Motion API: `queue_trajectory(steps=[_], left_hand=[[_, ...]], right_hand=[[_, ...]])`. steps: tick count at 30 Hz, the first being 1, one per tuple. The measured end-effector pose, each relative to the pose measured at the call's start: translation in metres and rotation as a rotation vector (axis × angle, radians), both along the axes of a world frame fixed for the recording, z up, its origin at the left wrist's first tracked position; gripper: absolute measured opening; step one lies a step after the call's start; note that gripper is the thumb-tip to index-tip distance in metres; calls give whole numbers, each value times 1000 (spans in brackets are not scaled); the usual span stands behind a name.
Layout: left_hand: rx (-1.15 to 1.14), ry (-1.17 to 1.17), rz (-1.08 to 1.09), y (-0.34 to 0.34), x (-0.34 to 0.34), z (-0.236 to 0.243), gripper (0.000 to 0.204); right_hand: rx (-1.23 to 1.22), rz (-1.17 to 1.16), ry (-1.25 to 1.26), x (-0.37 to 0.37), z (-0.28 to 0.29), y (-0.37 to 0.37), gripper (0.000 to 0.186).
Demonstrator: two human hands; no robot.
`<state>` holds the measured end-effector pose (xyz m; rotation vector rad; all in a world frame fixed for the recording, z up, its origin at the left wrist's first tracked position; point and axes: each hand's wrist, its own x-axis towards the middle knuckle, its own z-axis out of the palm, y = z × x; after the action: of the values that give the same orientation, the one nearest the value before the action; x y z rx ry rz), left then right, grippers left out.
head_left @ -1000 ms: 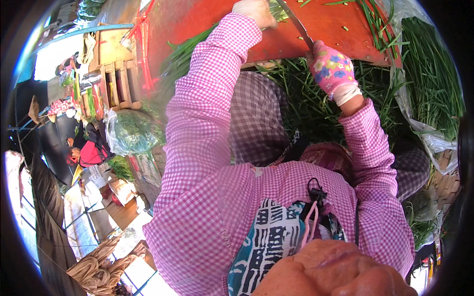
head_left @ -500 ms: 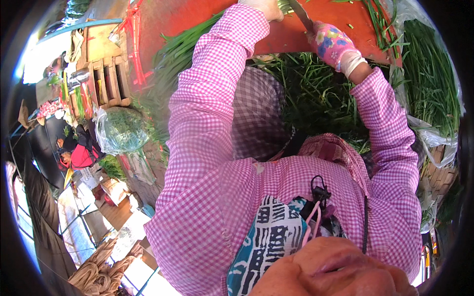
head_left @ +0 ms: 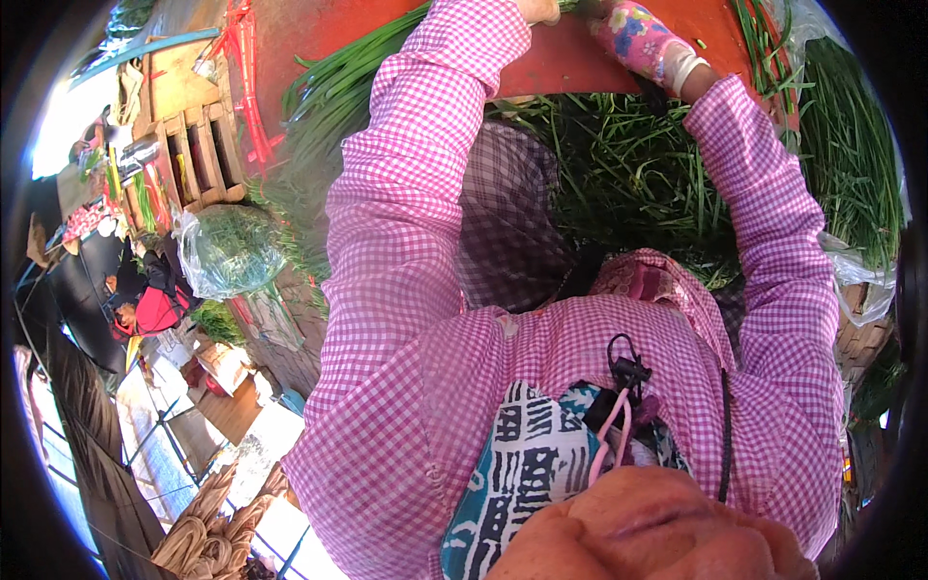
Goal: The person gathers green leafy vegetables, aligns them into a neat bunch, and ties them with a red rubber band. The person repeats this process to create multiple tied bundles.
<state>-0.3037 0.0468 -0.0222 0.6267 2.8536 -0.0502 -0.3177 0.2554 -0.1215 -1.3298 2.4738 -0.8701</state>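
- In front of the red tabletop's (head_left: 565, 72) near edge sit a checked trouser leg (head_left: 503, 213) and, to its right, a heap of loose green leaves (head_left: 643, 188).
- Over that edge, right of its middle, is the right hand (head_left: 636, 41) in a flowered glove; its fingers are partly cut off, so I cannot tell whether they hold anything.
- The left hand (head_left: 539, 11) is over the tabletop's middle, mostly out of view; it touches the greens, but how firmly it grips I cannot tell.
- The green stalks (head_left: 353, 72) lie on the tabletop's left part, passing behind the left sleeve (head_left: 425, 106). Their long axis slants from the left hand leftward and toward the person; the left hand is nearer, and a little green shows between both hands.
- Beyond the tabletop's left side: red strings (head_left: 246, 82), then a slatted wooden crate (head_left: 198, 159).
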Motion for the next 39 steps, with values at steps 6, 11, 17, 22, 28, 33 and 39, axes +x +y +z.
queue_trajectory(steps=[6,11,17,22,28,33,39], left_hand=[[-10,64,70,3,5,-1,20],[45,-80,157,9,9,18,26],[93,-90,102,2,26,27,90],[-28,64,243,-20,72,41,136],[-170,131,369,-38,96,29,135],[10,-21,420,-55,80,35,123],[-7,62,454,-53,89,54,112]], right_hand=[[561,143,483,-10,7,-24,14],[419,-35,159,-23,38,-35,32],[531,-286,597,-70,42,27,16],[584,-600,626,-129,44,48,20],[143,-153,769,-113,48,-19,36],[100,-133,68,-86,31,-55,32],[-315,110,162,73,27,49,8]])
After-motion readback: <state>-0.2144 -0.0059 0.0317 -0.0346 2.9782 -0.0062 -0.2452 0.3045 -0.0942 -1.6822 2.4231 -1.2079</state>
